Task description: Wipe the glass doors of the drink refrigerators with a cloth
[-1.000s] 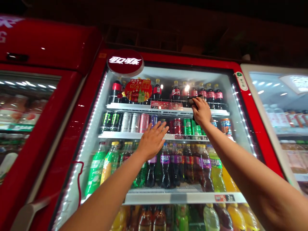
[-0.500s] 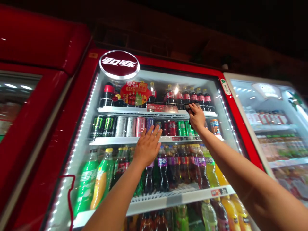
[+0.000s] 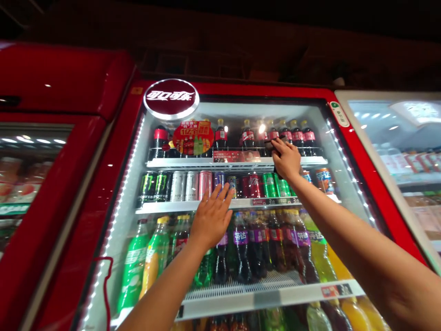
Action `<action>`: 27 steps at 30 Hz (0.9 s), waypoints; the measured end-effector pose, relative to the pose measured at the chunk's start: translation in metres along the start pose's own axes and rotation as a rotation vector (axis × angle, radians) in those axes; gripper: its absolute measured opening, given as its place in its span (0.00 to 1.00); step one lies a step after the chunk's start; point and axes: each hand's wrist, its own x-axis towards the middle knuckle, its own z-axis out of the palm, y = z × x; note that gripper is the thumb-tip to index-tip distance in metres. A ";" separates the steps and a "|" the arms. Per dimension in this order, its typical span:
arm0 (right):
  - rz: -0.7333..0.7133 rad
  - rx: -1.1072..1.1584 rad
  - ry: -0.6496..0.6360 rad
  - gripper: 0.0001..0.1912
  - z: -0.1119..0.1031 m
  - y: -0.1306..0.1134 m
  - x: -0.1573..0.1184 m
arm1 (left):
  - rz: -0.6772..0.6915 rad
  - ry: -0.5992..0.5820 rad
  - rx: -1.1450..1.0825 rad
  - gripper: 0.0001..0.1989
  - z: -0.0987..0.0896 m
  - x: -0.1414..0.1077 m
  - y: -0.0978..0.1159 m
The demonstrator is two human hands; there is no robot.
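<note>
My left hand lies flat with its fingers spread against the glass door, in front of the row of cans. Higher and to the right, my right hand is closed around a dark object, mostly hidden by the fingers, close to the glass. Behind the glass, cola bottles stand on the top shelf. Purple-labelled bottles and green bottles fill the shelf below the cans.
A red cooler frame surrounds the glass, with a lit round sign at its upper left. Another red cooler stands on the left, a pale-framed one on the right. A red cord hangs at lower left.
The view has shifted and levelled slightly. My right hand has moved a little across the glass, still holding the dark object; my left hand remains spread in front of the cans.
</note>
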 end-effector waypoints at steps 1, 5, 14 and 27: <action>-0.026 -0.009 -0.028 0.24 0.007 -0.012 0.002 | 0.000 -0.001 0.006 0.33 0.000 0.000 0.000; -0.249 0.009 -0.203 0.25 0.006 -0.043 -0.012 | 0.012 0.014 0.024 0.34 -0.001 0.001 0.000; 0.025 -0.052 0.031 0.20 -0.022 0.005 -0.032 | 0.023 0.077 0.037 0.37 -0.001 0.000 -0.002; -0.291 -0.091 -0.148 0.20 -0.028 -0.018 -0.056 | 0.047 -0.006 -0.004 0.32 -0.007 -0.001 -0.008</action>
